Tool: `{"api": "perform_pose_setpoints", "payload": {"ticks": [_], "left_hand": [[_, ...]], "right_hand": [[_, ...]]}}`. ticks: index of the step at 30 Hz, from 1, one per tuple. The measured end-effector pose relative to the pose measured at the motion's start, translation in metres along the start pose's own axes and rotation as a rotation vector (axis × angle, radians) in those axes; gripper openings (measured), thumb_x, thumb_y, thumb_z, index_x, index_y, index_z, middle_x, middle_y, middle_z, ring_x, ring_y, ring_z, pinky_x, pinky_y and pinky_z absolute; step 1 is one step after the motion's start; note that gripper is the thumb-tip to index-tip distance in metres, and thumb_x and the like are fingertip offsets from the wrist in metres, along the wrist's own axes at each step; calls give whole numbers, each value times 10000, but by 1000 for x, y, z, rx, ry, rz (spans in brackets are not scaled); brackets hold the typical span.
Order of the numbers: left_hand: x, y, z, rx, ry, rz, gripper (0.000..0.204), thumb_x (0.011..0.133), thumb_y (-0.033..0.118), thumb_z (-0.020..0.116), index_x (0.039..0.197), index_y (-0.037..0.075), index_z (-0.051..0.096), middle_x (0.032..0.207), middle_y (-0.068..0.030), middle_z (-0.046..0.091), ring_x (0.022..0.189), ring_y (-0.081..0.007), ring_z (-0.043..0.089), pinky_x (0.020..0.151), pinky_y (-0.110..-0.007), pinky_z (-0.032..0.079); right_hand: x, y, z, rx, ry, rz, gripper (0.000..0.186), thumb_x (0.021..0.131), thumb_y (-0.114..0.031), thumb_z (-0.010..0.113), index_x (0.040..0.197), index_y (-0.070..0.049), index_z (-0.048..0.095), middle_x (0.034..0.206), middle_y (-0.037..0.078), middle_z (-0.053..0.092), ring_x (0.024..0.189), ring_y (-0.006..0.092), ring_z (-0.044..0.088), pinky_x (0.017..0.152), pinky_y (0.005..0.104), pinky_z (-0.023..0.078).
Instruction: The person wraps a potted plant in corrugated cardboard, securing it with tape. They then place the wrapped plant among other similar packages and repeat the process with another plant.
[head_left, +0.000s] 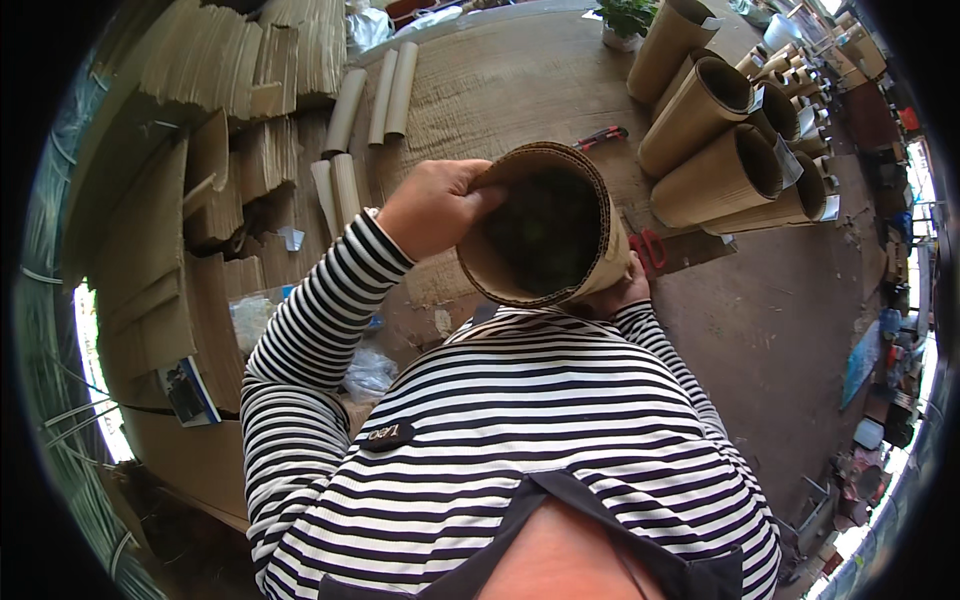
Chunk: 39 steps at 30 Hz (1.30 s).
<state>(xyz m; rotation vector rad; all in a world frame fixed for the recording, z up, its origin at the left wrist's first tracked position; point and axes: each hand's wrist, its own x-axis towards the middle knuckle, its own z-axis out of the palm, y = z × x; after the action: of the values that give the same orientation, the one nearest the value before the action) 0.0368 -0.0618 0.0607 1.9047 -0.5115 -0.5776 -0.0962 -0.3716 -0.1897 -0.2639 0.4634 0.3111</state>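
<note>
A wide corrugated cardboard tube (488, 256) is held upright in front of my chest, its dark open mouth facing the camera. My left hand (438, 206) grips its upper left rim, thumb over the inside edge. On the far right side, my right hand (628, 282) holds the tube lower down, partly hidden behind it. Red-handled scissors (650, 250) lie on the table just right of the tube. A red and black utility knife (603, 137) rests beyond it.
Stacked flat cardboard (240, 55) fills the left side, beside several thin paper tubes (385, 95). Several wide cardboard tubes (700, 170) with white tags stand at the upper right of the table (740, 300), near a potted plant (620, 20). Crumpled plastic (370, 370) lies low at left.
</note>
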Motion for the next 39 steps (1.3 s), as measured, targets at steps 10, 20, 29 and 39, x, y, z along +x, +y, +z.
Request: {"api": "perform_pose_setpoints", "payload": {"ticks": [10,20,29,39], "left_hand": [[170,78,-27,898,20,-52,288,951,161,657,1173,-20,688,996,-205,736,904,-265,710,841,-361,550],[344,12,-42,773,162,-225,276,949,195,640,1142,11,711,946,-180,743,857,-289,720,780,-391,556],[493,-9,17,514,147,-296,256,961,164,628,1163,36,718,942,-112,759,737,-218,736,656,-371,613],[496,6,35,142,241,-230,506,1036,465,549,1365,85,607,1156,-51,705,935,-141,682,771,-285,596]], "right_hand": [[87,-54,-1,-498,47,318,531,1002,-376,613,1476,-202,449,1370,140,552,1215,347,591,971,557,524],[15,-76,-71,-562,225,448,566,1026,-291,595,1511,-83,388,1293,152,586,1108,270,643,940,441,563],[49,-94,-139,-732,171,317,551,1044,-262,564,1525,-75,373,1256,129,606,1075,239,658,918,430,570],[51,-120,-88,-792,276,336,499,1025,-242,587,1481,-90,454,1173,66,653,953,176,685,802,370,582]]}}
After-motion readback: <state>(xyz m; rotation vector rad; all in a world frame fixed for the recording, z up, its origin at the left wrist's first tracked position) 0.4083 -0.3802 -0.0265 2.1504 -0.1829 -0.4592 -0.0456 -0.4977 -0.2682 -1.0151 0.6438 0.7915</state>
